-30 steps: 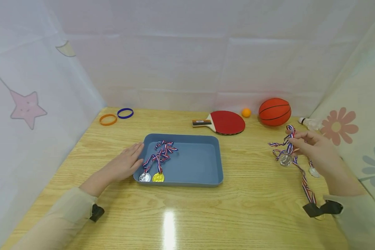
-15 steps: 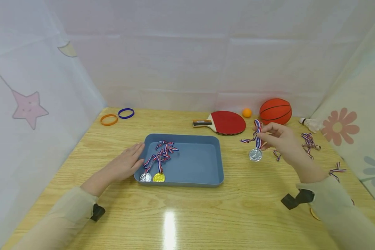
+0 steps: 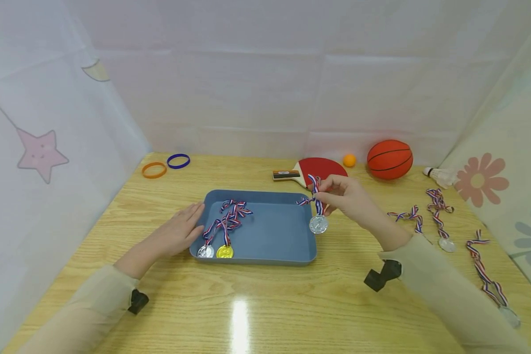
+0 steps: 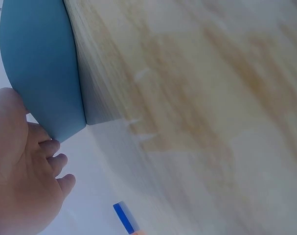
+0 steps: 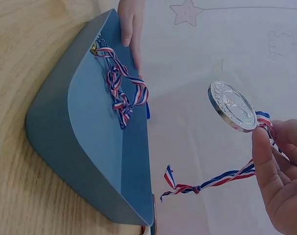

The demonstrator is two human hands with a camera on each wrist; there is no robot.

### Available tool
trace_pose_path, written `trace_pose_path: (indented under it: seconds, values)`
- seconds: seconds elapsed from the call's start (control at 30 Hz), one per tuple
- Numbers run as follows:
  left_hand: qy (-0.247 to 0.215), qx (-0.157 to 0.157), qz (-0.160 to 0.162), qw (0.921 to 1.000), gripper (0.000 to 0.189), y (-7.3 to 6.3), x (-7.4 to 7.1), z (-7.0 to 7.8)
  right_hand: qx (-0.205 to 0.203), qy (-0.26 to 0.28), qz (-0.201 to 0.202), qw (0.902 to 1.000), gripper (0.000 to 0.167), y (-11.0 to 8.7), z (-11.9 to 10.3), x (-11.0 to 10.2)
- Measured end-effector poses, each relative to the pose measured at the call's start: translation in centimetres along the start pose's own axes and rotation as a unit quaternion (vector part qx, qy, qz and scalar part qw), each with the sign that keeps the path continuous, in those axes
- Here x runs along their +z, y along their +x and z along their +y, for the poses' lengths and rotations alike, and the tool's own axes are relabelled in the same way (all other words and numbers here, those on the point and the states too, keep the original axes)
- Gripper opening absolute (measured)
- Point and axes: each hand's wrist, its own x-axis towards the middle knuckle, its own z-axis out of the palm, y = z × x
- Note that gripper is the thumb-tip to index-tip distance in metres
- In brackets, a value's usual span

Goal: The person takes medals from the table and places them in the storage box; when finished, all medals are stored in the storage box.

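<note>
Head view: silver medal [image 3: 318, 224] hangs below right hand [image 3: 353, 199] (fingers [image 3: 336, 181] pinching its ribbon [image 3: 319, 206]).

The tray [image 3: 274, 236] leaves room for the right hand [image 3: 347, 200] between its medals [image 3: 224, 251] and right wall [image 3: 312, 247].

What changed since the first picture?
The right hand moved left, carrying a silver medal by its ribbon toward the blue tray. It kept its grip. The left hand stayed at the tray's left side; the gold medal inside, the paddle and the basketball stayed put.
</note>
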Motion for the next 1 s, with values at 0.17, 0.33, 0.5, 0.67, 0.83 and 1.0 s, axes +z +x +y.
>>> trace_pose_path:
  seconds: [0.17,0.33,0.5,0.67,0.83,1.0]
  values:
    - [0.004,0.002,0.001,1.0,0.058,0.0,0.1,-0.1,-0.002,0.0,-0.027,0.9996,0.011,1.1,0.2,2.3]
    - [0.006,0.005,0.003,1.0,0.058,0.0,0.1,-0.2,-0.011,0.004,-0.048,0.9988,0.009,2.1,0.4,4.4]
    - [0.006,0.004,0.005,1.0,0.058,0.0,0.2,-0.2,-0.013,-0.02,-0.057,0.9981,0.009,3.0,0.9,6.4]
    - [0.004,0.009,0.015,0.9998,0.057,0.1,0.2,-0.2,-0.009,-0.035,-0.066,0.9972,0.008,3.8,1.5,8.2]
    - [0.005,0.009,0.017,0.9998,0.057,0.0,0.2,-0.2,-0.003,-0.035,-0.078,0.9963,0.008,4.4,2.4,9.6]
    - [0.006,0.012,0.02,0.9997,0.057,0.0,0.2,-0.2,0.016,-0.022,-0.088,0.9957,0.008,5.0,3.3,11.1]
